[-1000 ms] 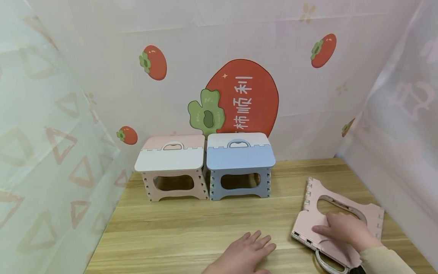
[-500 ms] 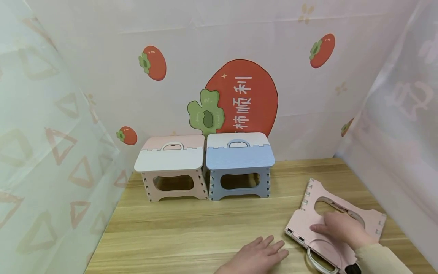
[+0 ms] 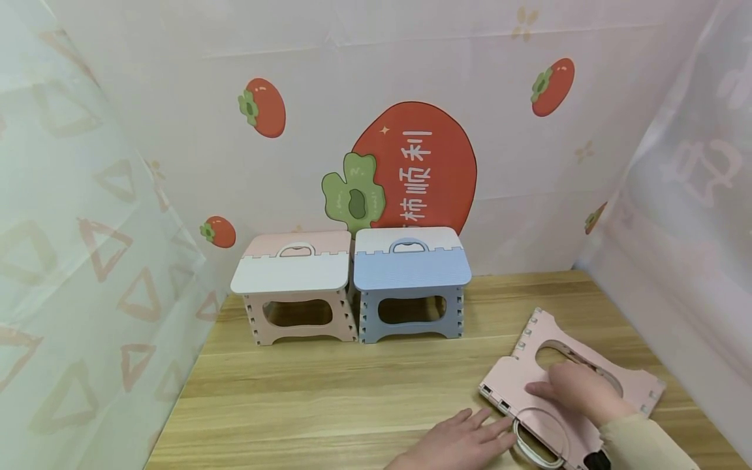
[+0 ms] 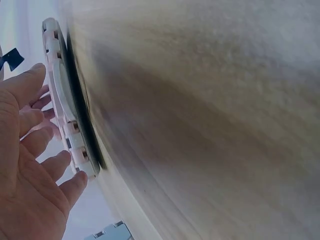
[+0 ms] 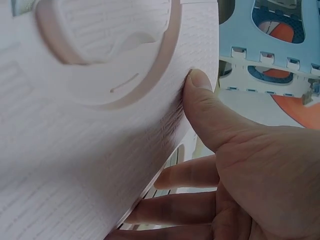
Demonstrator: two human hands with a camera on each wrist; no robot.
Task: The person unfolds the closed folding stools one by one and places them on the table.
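A folded pink step stool (image 3: 510, 382) lies at the right of the table, its white carry handle (image 3: 525, 450) toward the near side. My right hand (image 3: 587, 393) grips it, thumb on the textured panel (image 5: 75, 160) and fingers tucked under the edge beside the oval opening, as the right wrist view shows. Close to the handle is my left hand (image 3: 455, 440), with its fingers spread and slightly bent. In the left wrist view, fingertips of that hand (image 4: 27, 165) come up to the stool's hinged edge (image 4: 75, 135); whether they touch it I cannot tell.
Two unfolded stools stand side by side at the back: a pink one with a white front top (image 3: 290, 273) and a blue one (image 3: 413, 271). Printed cloth walls (image 3: 517, 196) enclose the wooden table (image 3: 282, 405) at the back and both sides.
My right hand has drawn the folded stool a little left and toward the near edge, turning it slightly. My left hand has moved right, up to the handle. The standing stools stay put.
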